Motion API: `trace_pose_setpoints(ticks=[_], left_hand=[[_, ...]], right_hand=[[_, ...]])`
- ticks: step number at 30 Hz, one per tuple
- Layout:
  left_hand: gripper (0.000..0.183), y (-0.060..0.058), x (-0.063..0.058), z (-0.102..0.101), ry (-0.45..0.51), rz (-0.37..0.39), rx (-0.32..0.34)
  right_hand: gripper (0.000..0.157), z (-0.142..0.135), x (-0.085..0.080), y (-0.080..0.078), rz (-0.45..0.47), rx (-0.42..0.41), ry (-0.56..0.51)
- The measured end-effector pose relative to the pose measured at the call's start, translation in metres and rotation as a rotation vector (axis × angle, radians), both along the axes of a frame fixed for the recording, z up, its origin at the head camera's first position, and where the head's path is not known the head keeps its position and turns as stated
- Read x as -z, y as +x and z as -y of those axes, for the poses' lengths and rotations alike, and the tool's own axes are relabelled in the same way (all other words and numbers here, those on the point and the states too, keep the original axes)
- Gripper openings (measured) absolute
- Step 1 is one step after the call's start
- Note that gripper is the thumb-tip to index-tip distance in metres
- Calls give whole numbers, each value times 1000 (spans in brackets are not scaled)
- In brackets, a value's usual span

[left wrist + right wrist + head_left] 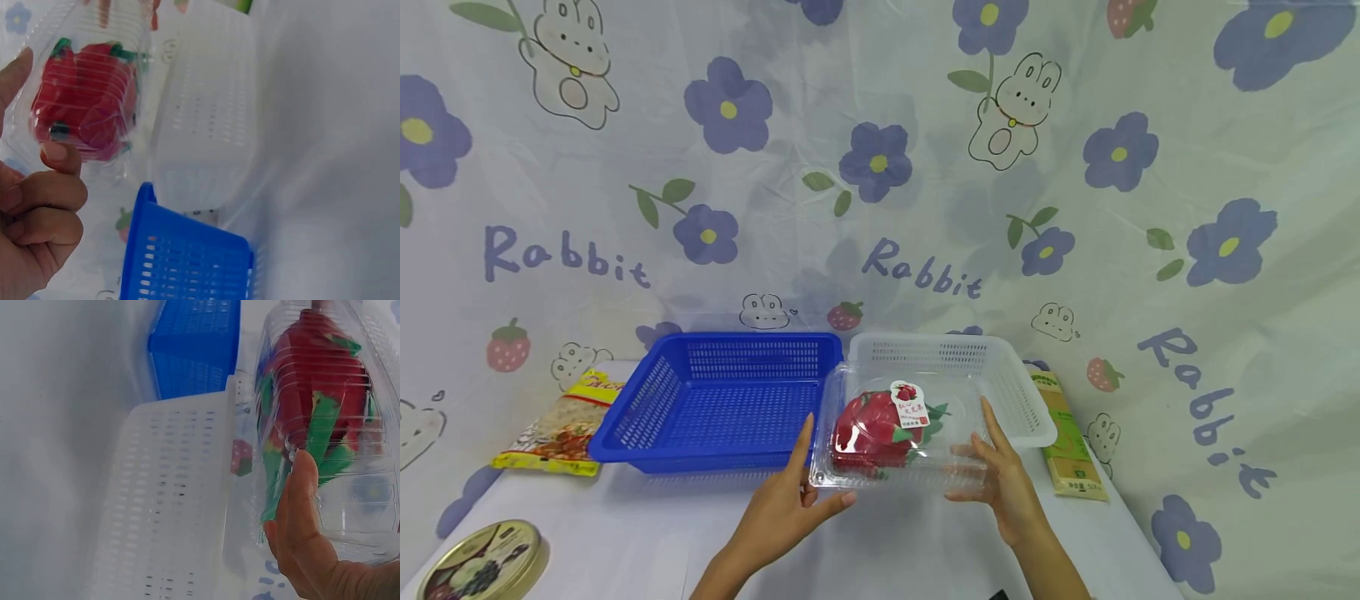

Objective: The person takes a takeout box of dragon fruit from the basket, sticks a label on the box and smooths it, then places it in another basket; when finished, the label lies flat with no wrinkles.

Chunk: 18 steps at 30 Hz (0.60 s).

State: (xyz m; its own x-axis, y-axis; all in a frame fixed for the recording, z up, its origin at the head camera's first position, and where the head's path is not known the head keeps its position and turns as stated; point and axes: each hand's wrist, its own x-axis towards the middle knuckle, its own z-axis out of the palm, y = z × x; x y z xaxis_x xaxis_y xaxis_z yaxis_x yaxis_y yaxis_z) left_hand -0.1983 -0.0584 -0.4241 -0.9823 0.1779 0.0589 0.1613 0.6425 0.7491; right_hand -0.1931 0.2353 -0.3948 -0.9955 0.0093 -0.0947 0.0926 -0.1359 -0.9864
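A clear plastic clamshell box [955,392] is raised in front of two baskets, with a red dragon fruit with green tips [868,429] inside and a white printed label [912,407] on its lid. My left hand [778,508] holds the box's left end; in the left wrist view its lower fingers [53,194] curl beside the plastic. The right end is gripped by my right hand [1003,483], whose forefinger stretches up along the side. Other fingers show blurred through the plastic. In the right wrist view, those fingers [303,506] press the box, while the thumb is hidden.
Behind the box stand a blue basket [655,458] and a white basket [1041,429], side by side. A yellow-edged food bag [561,425] lies at left, a green-and-tan packet [1067,450] at right. A round tin [486,558] sits front left on the white table [632,525]. A rabbit-print curtain [805,208] hangs behind.
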Motion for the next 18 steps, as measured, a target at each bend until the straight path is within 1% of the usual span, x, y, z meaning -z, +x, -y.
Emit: trace_pose_setpoints(ticks=[6,10,18], left_hand=[[114,-7,8,-4,37,17,29],[113,-13,15,-9,40,24,45],[112,-26,33,-20,46,2,77]], right_hand=[[64,-4,2,-5,-2,1,13],[65,-8,2,-8,10,-3,11],[64,-13,5,-17,14,29,20]])
